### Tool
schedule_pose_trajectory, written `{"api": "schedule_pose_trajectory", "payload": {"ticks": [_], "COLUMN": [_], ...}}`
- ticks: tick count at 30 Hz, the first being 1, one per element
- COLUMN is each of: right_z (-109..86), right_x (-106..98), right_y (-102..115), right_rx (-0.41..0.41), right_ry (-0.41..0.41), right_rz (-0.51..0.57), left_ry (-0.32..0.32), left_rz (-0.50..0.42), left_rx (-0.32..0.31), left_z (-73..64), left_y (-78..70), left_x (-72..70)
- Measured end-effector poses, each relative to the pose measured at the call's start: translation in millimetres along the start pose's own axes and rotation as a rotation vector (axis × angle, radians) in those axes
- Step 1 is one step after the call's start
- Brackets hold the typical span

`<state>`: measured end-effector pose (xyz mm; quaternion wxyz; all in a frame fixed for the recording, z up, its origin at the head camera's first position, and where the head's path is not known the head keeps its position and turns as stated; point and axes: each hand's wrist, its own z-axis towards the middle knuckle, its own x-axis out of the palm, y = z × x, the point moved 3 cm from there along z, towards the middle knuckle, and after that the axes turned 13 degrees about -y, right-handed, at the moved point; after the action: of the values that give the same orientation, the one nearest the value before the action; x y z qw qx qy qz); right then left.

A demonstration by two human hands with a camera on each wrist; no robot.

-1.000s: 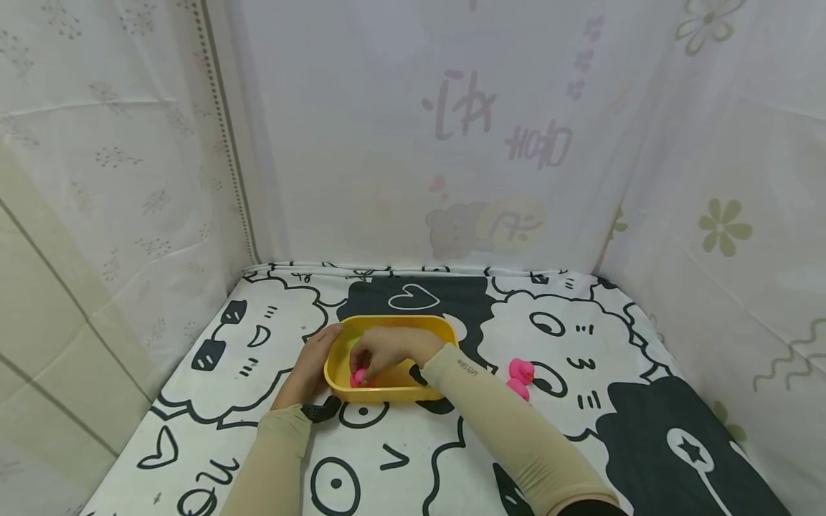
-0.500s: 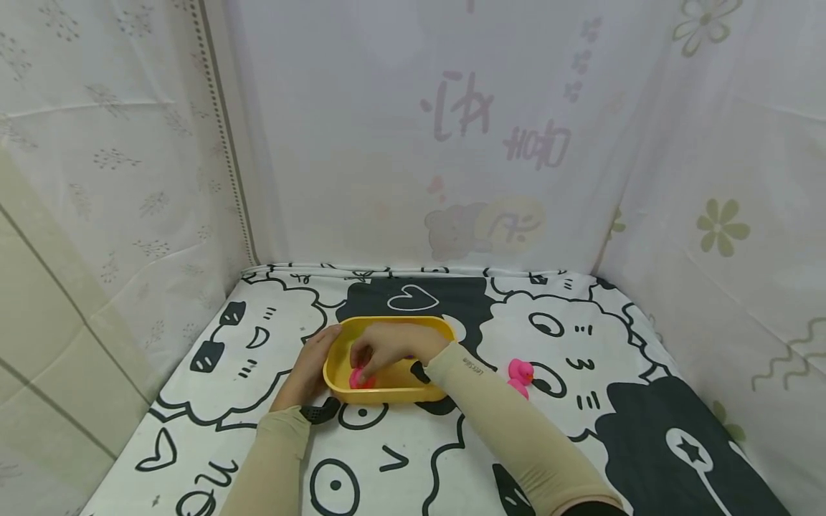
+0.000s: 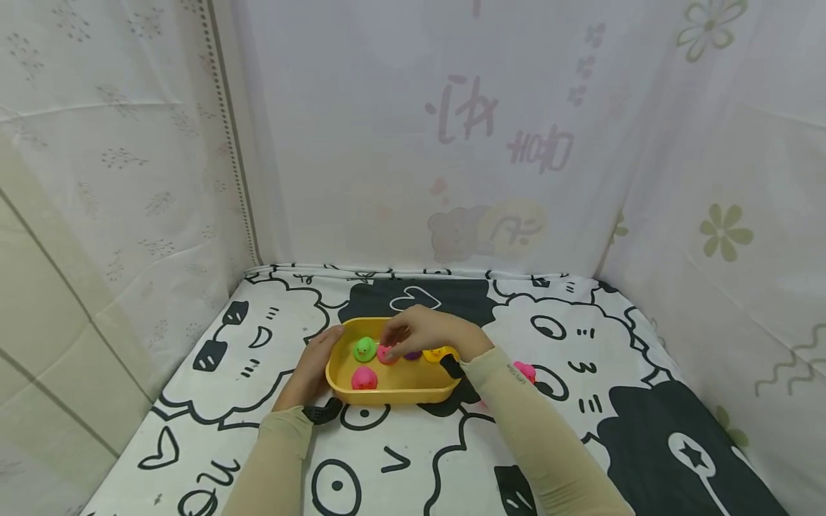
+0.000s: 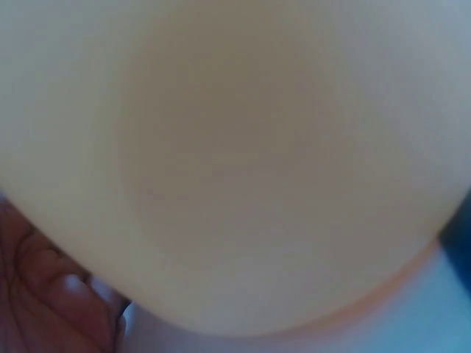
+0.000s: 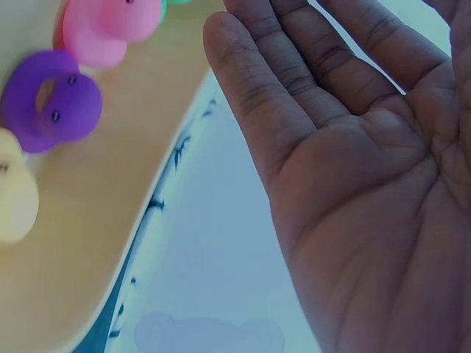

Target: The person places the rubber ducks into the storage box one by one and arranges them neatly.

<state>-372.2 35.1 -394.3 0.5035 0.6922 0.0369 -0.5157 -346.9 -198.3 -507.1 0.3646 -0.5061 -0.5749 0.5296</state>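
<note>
A shallow yellow tray holds small rubber ducks. My left hand grips its left end, fingertips at the rim; in the left wrist view, part of that hand shows beside a blurred pale surface. My right hand is over the tray, its fingers overlapping a pink duck in the head view. The right wrist view shows the right hand with loosely extended fingers, apart from the pink duck. Nearby are a green duck, another pink duck, a purple duck and a yellow duck.
Outside the tray, a pink duck sits on the patterned cloth, partly behind the right sleeve. A bit of pink shows at the sleeve's left edge. Printed white curtains stand behind and at both sides.
My right hand has let go of the pink duck at the tray's front left and moved up and to the right. The other ducks in the tray are uncovered. The left hand stays put.
</note>
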Motion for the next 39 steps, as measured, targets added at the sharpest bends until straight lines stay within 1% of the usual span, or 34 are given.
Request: {"api": "schedule_pose_trajectory", "payload": {"ticks": [1,5,9,14,20,25,28,30,33,36,39], "right_z": [-2.5,-12.0,-22.3,-38.9,-63.7,-88.2,-102.2,-110.2,-119.5,-126.0,-131.9], "right_x": [-2,-10,-20,-34,-51,-62,-66,-68,-70,-67,-60], "right_y": [-3,-9,-17,-32,-54,-72,-83,-89,-94,-98,-100], "right_rx": [0.005,-0.023,-0.027,0.005,0.047,0.108,0.126,0.126,0.138,0.16,0.152], "right_ry": [-0.009,-0.046,-0.096,-0.152,-0.228,-0.282,-0.306,-0.312,-0.299,-0.262,-0.225], "right_rz": [0.019,0.048,0.025,0.024,0.029,0.067,0.078,0.089,0.094,0.086,0.078], "left_ry": [-0.001,0.002,0.005,0.006,-0.006,-0.015,-0.01,-0.009,-0.009,-0.012,-0.013], "left_rz": [0.001,-0.002,-0.007,0.004,0.017,0.014,0.004,0.004,0.007,0.006,0.008], "left_rx": [0.002,0.012,0.014,0.022,0.018,0.005,-0.009,-0.004,0.004,0.003,0.003], "left_z": [0.4,1.6,1.9,2.2,2.5,2.2,1.5,1.1,0.4,-0.2,-1.0], "left_y": [0.5,2.0,3.1,2.3,1.9,2.6,3.1,2.6,0.8,-0.9,-1.5], "left_x": [-0.3,-0.9,-0.7,0.7,0.5,-0.4,-0.1,0.0,0.1,0.2,-0.5]}}
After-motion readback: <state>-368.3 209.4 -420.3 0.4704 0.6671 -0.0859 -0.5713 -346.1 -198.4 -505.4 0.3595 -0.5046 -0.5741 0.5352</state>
